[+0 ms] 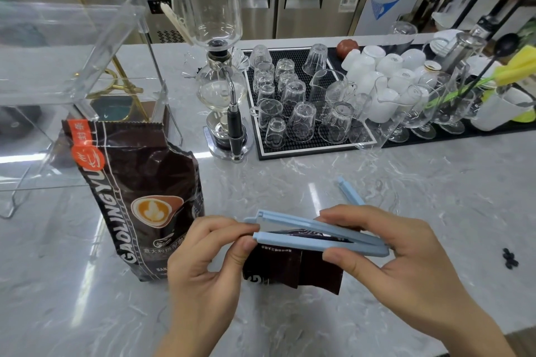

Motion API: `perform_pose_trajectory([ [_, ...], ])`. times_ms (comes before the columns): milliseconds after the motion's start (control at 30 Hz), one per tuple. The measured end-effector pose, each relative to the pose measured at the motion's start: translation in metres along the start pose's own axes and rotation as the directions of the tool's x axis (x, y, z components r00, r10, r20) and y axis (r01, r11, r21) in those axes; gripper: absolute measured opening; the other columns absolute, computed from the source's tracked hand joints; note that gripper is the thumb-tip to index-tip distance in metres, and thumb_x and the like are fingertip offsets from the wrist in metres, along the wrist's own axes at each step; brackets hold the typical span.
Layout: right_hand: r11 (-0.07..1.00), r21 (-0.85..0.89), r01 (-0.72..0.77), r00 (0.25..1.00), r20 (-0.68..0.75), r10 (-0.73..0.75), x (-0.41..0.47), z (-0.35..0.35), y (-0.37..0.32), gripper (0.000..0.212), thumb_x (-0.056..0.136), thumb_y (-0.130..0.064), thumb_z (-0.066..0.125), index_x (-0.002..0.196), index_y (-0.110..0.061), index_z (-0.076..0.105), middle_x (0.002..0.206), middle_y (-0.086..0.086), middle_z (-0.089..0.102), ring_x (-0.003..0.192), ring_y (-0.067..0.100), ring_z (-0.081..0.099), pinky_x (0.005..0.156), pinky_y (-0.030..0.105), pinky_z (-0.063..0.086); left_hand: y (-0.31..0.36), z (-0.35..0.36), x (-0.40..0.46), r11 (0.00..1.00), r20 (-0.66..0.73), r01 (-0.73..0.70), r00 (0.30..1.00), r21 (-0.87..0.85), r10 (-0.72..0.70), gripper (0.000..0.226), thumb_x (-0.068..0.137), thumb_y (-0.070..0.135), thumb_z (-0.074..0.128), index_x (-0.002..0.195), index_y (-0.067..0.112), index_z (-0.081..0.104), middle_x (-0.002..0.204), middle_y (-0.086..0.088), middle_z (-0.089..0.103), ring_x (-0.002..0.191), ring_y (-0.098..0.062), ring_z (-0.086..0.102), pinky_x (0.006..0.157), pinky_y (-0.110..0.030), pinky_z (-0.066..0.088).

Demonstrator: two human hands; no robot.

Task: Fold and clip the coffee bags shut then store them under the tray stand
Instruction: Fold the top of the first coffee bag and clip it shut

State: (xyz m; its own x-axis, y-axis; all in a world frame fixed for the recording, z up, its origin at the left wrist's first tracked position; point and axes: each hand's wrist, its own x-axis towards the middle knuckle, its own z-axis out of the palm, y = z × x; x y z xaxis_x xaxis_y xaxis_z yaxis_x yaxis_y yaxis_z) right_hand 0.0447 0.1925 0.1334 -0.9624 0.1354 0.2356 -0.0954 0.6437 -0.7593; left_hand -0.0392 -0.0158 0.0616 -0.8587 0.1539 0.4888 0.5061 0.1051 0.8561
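1. Left hand pinches the open end of a light-blue bag clip, thumb and fingertips on the lower bar.
2. Right hand grips the hinge end of the same clip, fingers over the top, thumb under.
3. Clip's two bars are apart at the left, joined at the right; not snapped shut yet.
4. Between the hands: small dark coffee bag, its folded top sits between the clip bars, body hangs below, close to the marble counter.
5. Step in hand, as I judge it: clipping the first bag after the fold.
6. Next move calls for pressing the left ends together until they latch, keeping the fold flat inside.
7. Just left of the left hand: taller coffee bag, upright, top open, unclipped.
8. Beyond the right hand: second blue clip lying on the counter, likely for that bag.
9. Far left, beyond the tall bag: clear acrylic tray stand; the storage spot beneath it, nothing of this task stored yet as far as I can tell.
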Motion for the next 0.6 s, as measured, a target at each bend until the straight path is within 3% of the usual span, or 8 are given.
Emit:
perform_pose_trajectory([
  [167,1.000,0.004,-0.029,0.998,0.056,0.029,-0.002,-0.001,0.002,0.042,0.073,-0.029,0.079,0.113,-0.039,0.067,0.108,-0.031,0.071,0.102,-0.015,0.065,0.090,-0.006,0.040,-0.002,-0.002,0.001,0.997,0.009,0.033,0.999,-0.065,-0.033,0.010,0.091,0.048,0.067,0.096,0.044,0.075,0.090,0.020,0.072,0.084,-0.013,0.067,0.076,-0.019,0.048],
  [367,0.996,0.063,-0.060,0.997,0.060,0.056,-0.002,0.001,0.005,0.044,0.072,-0.025,0.081,0.112,-0.040,0.067,0.105,-0.031,0.073,0.103,-0.015,0.066,0.090,-0.004,0.043,-0.011,-0.005,-0.006,0.988,0.032,0.103,0.995,-0.116,-0.100,0.018,0.081,0.039,0.078,0.099,0.038,0.077,0.090,0.015,0.073,0.085,-0.014,0.067,0.078,-0.019,0.050],
  [467,0.995,0.073,-0.069,0.995,0.073,0.064,-0.001,0.003,0.006,0.045,0.072,-0.024,0.081,0.112,-0.040,0.067,0.105,-0.031,0.073,0.102,-0.014,0.067,0.090,-0.003,0.044,-0.013,-0.005,-0.008,0.976,0.052,0.156,0.987,-0.151,-0.149,0.021,0.081,0.051,0.076,0.096,0.036,0.078,0.089,0.011,0.074,0.087,-0.015,0.068,0.079,-0.019,0.050],
  [600,0.994,0.078,-0.072,0.994,0.087,0.066,0.002,0.007,0.005,0.047,0.071,-0.023,0.082,0.112,-0.040,0.066,0.105,-0.031,0.073,0.103,-0.014,0.067,0.091,-0.003,0.042,-0.013,-0.006,-0.008,0.964,0.083,0.213,0.976,-0.160,-0.202,0.018,0.079,0.051,0.077,0.092,0.038,0.078,0.090,0.006,0.074,0.089,-0.016,0.069,0.080,-0.020,0.052],
])
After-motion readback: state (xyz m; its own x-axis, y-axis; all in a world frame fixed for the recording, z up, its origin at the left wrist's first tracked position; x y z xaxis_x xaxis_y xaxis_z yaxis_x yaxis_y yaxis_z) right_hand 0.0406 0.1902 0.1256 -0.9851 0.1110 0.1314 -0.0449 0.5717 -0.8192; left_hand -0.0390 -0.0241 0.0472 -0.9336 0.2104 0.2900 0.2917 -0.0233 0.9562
